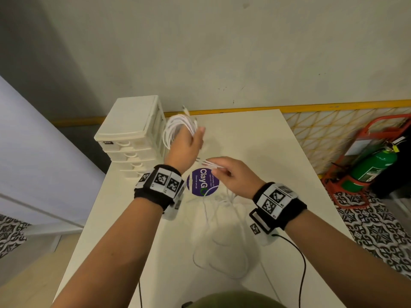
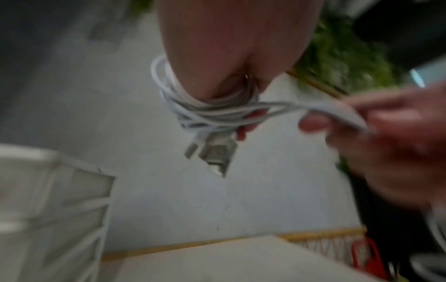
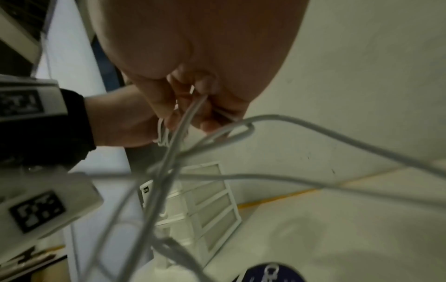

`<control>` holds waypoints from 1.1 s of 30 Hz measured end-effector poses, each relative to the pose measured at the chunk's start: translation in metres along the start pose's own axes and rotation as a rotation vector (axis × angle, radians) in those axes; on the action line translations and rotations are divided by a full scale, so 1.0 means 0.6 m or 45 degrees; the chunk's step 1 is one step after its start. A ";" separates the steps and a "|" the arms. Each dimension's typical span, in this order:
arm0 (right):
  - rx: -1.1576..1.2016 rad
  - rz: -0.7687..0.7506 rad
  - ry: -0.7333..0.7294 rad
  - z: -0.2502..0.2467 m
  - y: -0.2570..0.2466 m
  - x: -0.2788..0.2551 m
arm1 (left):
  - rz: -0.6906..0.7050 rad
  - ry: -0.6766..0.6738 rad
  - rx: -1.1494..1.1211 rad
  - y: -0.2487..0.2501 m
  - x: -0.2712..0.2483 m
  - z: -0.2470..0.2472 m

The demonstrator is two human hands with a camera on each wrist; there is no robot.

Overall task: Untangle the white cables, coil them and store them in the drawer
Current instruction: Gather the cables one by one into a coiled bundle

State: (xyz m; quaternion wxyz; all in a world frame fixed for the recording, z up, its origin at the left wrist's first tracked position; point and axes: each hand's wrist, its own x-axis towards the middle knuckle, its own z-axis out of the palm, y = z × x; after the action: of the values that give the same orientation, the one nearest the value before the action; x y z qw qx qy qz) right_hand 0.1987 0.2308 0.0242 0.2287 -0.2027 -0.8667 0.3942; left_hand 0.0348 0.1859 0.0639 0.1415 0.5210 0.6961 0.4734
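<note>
White cable coil [image 1: 178, 127] wound round the left hand [image 1: 184, 147] above the tabletop [image 1: 255, 138], right hand [image 1: 233, 174] pinching a cable strand [image 1: 209, 163], loose cables [image 1: 222, 241] on the tabletop, drawer unit [image 1: 133, 138] beside, drawers closed.

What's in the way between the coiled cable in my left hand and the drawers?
Nothing stands in the gap: the coil in your left hand hangs right beside the drawer unit. But every drawer looks shut, and your right hand is pinching loose cable trailing onto the table.
</note>
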 end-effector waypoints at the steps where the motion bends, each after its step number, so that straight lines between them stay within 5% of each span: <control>1: -0.115 -0.076 0.026 -0.008 -0.004 0.003 | -0.023 -0.117 0.084 -0.005 -0.005 0.003; 7: -0.325 -0.049 0.057 -0.072 -0.017 0.022 | -0.361 -0.735 -0.186 0.029 -0.038 0.001; 11: -0.523 0.022 0.052 -0.096 0.032 0.024 | -0.374 -0.853 -0.327 0.036 -0.043 -0.003; 16: -0.462 -0.051 0.156 -0.078 0.051 0.017 | -0.303 -0.700 -0.736 0.039 -0.032 -0.017; 21: -0.258 0.035 0.179 -0.066 0.051 -0.006 | -0.291 -0.327 -0.996 0.043 -0.011 -0.040; 27: -0.123 0.322 0.269 -0.067 0.099 -0.028 | -0.374 0.195 -1.026 0.061 0.005 -0.066; 33: -0.187 0.611 0.295 -0.091 0.162 -0.062 | -0.417 0.435 -1.040 0.053 0.004 -0.095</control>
State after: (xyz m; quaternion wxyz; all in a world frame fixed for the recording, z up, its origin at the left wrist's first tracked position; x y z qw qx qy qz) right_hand 0.2762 0.3025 -0.0282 0.2111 -0.4621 -0.7881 0.3475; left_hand 0.0133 0.1590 0.1191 0.2911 0.2205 0.5394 0.7588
